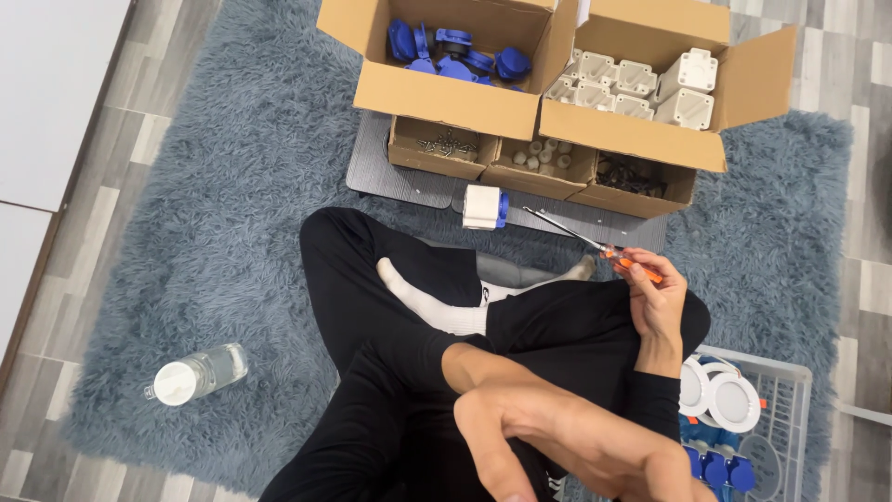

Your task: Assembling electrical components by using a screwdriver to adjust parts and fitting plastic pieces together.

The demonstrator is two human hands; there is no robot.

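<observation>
Landmark: I took the grey board (400, 181) on the fluffy blue rug (242, 186) as my marker for every place.
Blue-parts box: An open cardboard box (446, 98) sat on the far left part of the board, and I saw it was full of blue plastic pieces (455, 51).
White-parts box: A second open box (641, 130) sat on the far right part of the board, and it held white plastic blocks (641, 88).
Small trays: Three little cardboard trays lay along the board's near side. The left one held screws (446, 146), the middle one held small white caps (542, 154), and the right one held dark bits (630, 173) I could not make out.
Loose part: One white and blue piece (485, 206) stood on the board's near edge, out in the open.
Basket: A white wire basket (794, 390) sat well off the board, near me on the right, with round white discs (729, 400) and blue pieces in it.
Bottle: A clear water bottle (197, 374) lay on the rug, well away from the board, near me on the left.
Open room: I saw bare rug to the left of the board.
Right hand: My right hand (658, 302) was closed around the orange handle of a screwdriver (595, 244), just past the board's near edge. Its metal tip pointed back over the board toward the loose part.
Left hand: My left hand (567, 437) was very near the camera, far from the board. Its fingers were loosely spread, and I saw nothing in it.
</observation>
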